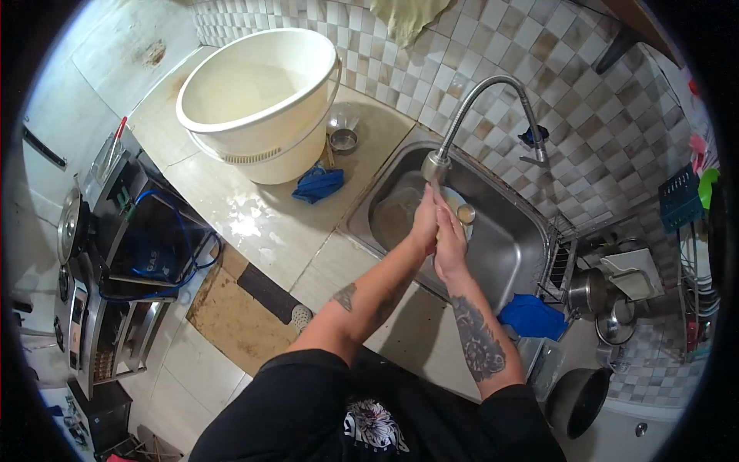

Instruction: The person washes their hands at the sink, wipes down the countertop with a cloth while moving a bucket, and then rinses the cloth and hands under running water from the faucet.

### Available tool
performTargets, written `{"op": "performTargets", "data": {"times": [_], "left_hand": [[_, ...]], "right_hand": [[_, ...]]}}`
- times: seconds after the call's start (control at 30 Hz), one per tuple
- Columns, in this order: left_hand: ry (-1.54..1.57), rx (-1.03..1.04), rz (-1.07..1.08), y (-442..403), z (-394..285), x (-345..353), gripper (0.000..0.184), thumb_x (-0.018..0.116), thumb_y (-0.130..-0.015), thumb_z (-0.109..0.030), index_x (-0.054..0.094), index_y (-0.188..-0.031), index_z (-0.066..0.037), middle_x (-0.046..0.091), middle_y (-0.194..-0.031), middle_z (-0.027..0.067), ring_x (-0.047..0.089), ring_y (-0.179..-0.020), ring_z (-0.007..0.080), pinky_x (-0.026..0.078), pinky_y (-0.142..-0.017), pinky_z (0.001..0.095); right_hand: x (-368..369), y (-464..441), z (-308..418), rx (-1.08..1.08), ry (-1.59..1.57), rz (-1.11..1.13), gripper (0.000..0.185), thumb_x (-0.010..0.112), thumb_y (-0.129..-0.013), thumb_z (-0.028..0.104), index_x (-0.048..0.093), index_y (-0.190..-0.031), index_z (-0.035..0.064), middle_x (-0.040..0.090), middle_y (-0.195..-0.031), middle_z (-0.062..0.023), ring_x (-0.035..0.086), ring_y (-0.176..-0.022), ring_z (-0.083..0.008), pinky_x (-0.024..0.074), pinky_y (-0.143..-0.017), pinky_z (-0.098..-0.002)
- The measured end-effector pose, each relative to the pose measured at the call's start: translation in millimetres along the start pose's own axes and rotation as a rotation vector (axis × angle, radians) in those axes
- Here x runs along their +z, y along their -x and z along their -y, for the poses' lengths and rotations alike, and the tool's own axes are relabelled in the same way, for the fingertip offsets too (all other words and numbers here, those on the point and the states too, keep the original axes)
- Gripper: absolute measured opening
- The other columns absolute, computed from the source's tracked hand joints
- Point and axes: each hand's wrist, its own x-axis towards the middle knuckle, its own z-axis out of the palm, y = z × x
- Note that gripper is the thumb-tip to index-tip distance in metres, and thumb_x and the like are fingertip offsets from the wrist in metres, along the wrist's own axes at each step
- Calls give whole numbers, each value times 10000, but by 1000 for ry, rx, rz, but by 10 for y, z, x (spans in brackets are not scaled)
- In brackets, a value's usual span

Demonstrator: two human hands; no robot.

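My left hand (425,221) and my right hand (451,245) are pressed palm to palm, fingers stretched toward the tap. Nothing shows between them, though the inner sides of the palms are hidden. Just above the fingertips hangs the metal spout head (436,165) of a flexible faucet (499,79). Both hands are over the near side of a stainless steel sink (499,246). Behind my right hand, a small round cup (466,214) rests on a pale plate in the sink, partly covered by my fingers.
Left of the sink, a large cream bucket (262,146) stands on the counter with a blue cloth (318,183) and a small metal cup (343,140). To the right are another blue cloth (533,316), a wire rack (560,266), pots (587,292) and a dark pan (577,403).
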Motion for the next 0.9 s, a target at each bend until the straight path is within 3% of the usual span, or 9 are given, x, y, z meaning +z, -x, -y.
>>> {"op": "performTargets", "data": {"times": [0.1,0.17,0.33,0.4,0.43,0.53,0.6,0.7,0.9], "left_hand": [[-93,22,-99,172,122,188,551,423,-1004,-540,571,-1243,-65,589,-1145,74,525,-1043,140,435,-913,284],[-289,417,34,-88,450,32,553,419,-1007,-535,553,-1265,-65,583,-1157,81,531,-1034,152,439,-900,281],[93,-90,47,-198,260,-169,541,329,-1045,-458,506,-1288,-7,537,-1237,139,499,-1138,231,375,-1005,366],[-896,776,166,-136,538,-36,468,314,-1052,-369,511,-1228,17,493,-1283,186,441,-1238,319,311,-1066,422],[-893,773,177,-192,507,-24,468,314,-1052,-369,511,-1228,17,493,-1283,186,441,-1238,319,311,-1066,422],[-1424,1196,64,-390,226,-243,380,428,-963,-228,512,-1166,82,484,-1288,307,407,-1251,479,278,-1104,482],[-1649,989,154,-227,185,-239,471,445,-948,-193,432,-1317,100,322,-1472,320,265,-1370,516,168,-1168,495],[-1199,993,61,262,488,12,531,448,-954,-190,384,-1419,59,344,-1471,296,297,-1368,489,158,-1161,540],[-1312,805,178,49,216,-203,342,453,-971,-185,517,-1243,12,445,-1361,293,337,-1336,472,199,-1158,507]], "right_hand": [[42,-77,44,0,47,-5,452,467,-1037,315,490,-1390,33,526,-1384,-69,496,-1251,-178,367,-1070,-312],[-34,-120,-72,41,6,-22,427,456,-1040,270,490,-1388,24,515,-1397,-79,481,-1270,-180,348,-1085,-308],[-58,-79,-88,-29,112,45,432,409,-1049,221,435,-1415,-6,456,-1455,-96,407,-1348,-207,271,-1138,-318],[-402,-270,-216,46,-245,89,445,411,-1047,254,433,-1412,2,468,-1438,-88,421,-1334,-217,278,-1135,-326],[-460,-297,-176,123,-605,149,458,414,-1044,287,432,-1408,9,481,-1422,-80,434,-1319,-227,284,-1132,-334],[-175,-111,-52,158,-514,71,497,410,-1033,379,435,-1402,49,498,-1395,-69,461,-1287,-238,312,-1115,-359],[-111,-56,37,126,-479,59,574,415,-1002,497,465,-1384,72,517,-1375,-76,484,-1265,-229,343,-1096,-385],[-477,-236,-44,282,-511,83,788,413,-918,686,485,-1347,28,557,-1323,-121,501,-1244,-270,333,-1109,-415],[-217,25,-30,256,-795,107,941,350,-876,776,402,-1412,4,471,-1420,-175,457,-1304,-315,318,-1125,-432]]}}
